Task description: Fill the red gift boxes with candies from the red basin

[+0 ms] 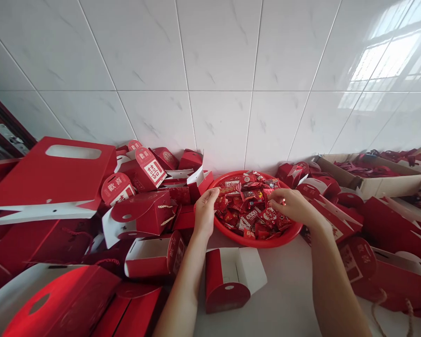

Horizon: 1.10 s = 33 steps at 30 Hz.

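Note:
A round red plastic basket full of small red-wrapped candies stands against the tiled wall. At its left rim, my left hand is closed on a red candy packet between thumb and fingers. Over the basket's right side, my right hand reaches in from the right with its fingers curled down at the candies. Whatever lies between those fingertips is hidden. In front of the basket, between my forearms, sits an open red gift box with a white inside and one flap folded out to the right.
Red gift boxes crowd the left side, with a large red box among them. More red boxes are heaped on the right. A cardboard carton holding red items stands at the back right. White table surface shows in front.

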{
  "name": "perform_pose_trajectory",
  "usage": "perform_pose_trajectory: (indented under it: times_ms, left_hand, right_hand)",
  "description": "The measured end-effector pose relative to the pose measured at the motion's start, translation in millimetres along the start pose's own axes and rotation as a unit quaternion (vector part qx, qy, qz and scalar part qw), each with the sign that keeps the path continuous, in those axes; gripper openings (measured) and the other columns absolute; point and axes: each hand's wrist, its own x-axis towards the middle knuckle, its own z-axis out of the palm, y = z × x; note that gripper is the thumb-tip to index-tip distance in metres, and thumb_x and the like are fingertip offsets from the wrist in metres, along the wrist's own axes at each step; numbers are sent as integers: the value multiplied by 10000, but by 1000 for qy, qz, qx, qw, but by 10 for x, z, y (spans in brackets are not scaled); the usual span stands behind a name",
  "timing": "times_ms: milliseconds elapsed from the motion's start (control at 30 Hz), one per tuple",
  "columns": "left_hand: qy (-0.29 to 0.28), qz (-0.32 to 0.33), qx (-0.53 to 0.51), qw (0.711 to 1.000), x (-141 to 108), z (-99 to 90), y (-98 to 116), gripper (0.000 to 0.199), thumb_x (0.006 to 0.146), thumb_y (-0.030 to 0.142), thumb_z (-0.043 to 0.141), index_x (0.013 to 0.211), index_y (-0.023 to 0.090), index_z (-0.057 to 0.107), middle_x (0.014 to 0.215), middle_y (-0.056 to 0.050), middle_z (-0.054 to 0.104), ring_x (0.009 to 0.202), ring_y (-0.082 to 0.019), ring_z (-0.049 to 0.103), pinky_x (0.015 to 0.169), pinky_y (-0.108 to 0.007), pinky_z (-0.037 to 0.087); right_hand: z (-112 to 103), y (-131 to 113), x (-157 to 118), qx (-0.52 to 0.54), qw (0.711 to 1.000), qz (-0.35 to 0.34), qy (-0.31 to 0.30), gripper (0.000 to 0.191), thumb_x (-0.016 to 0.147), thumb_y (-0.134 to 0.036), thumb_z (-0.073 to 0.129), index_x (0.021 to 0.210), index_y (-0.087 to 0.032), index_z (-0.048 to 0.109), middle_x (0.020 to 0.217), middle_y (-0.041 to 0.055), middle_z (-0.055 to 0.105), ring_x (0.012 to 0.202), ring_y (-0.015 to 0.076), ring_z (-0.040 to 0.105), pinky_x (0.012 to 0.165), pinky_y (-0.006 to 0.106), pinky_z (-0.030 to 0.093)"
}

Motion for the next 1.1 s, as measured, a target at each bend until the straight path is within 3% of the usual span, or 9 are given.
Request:
perform_pose_trajectory:
  times_ms: [133,233,333,433,533,700,833,967,1100]
  left_hand:
    - [-5,2,-2,1000,-13,10,12,299,632,439,844,758,193,730,764,23,709,731,-150,632,773,-284,477]
    - [-7,1,-1,1000,-17,15,25,299,627,438,847,744,192,724,737,30,697,697,-140,620,736,-273,474]
    - [-6,-5,0,1000,-18,14,36,299,622,436,850,746,194,725,725,33,691,680,-134,614,713,-266,476]
    - [-5,-7,1,1000,-20,15,44,304,616,439,852,745,195,725,741,26,696,693,-141,619,720,-271,483]
    - [-4,-7,0,1000,-24,23,52,310,601,440,856,743,197,725,755,21,697,725,-154,628,744,-279,487]
    - [-5,-12,0,1000,-22,22,53,310,614,447,847,743,195,720,743,21,688,738,-168,641,759,-296,487]
    - [1,-14,-2,1000,-5,7,37,320,590,436,862,762,196,738,768,12,718,806,-185,661,822,-307,487]
    - [1,-13,-5,1000,-5,6,34,311,586,429,865,762,202,748,782,12,731,819,-184,660,830,-303,486]
    - [-6,-7,-6,1000,-20,16,43,275,615,417,854,744,201,741,765,22,722,769,-165,648,789,-287,483]
  right_hand:
    - [145,-169,64,8,999,-15,45,219,827,-114,592,961,-175,754,1054,82,768,999,245,676,870,326,472]
    - [311,-385,104,47,994,-81,-61,371,804,-8,528,1014,-185,779,1079,68,779,1006,223,692,897,304,481]
    - [454,-520,109,9,975,-125,-181,532,712,76,510,1066,-205,792,1117,67,774,1103,247,654,964,323,450]
    - [529,-545,101,-43,968,-126,-211,556,714,64,547,1131,-221,779,1143,78,759,1203,291,571,1038,397,388]
    - [547,-527,105,-50,967,-129,-214,455,735,32,593,1069,-211,786,1157,77,746,1216,299,533,1054,417,364]
    - [517,-492,135,-27,977,-135,-160,186,756,-43,670,862,-173,751,963,88,744,1071,278,574,917,350,430]
    - [445,-444,141,96,988,-100,-72,43,826,-166,649,794,-189,666,792,23,698,785,188,601,716,278,435]
    - [369,-405,128,223,973,-67,3,173,899,-343,580,813,-195,601,715,-8,650,621,143,543,603,257,402]
    - [303,-362,113,231,971,-46,36,199,883,-380,580,824,-194,613,682,-12,618,611,145,533,582,255,390]
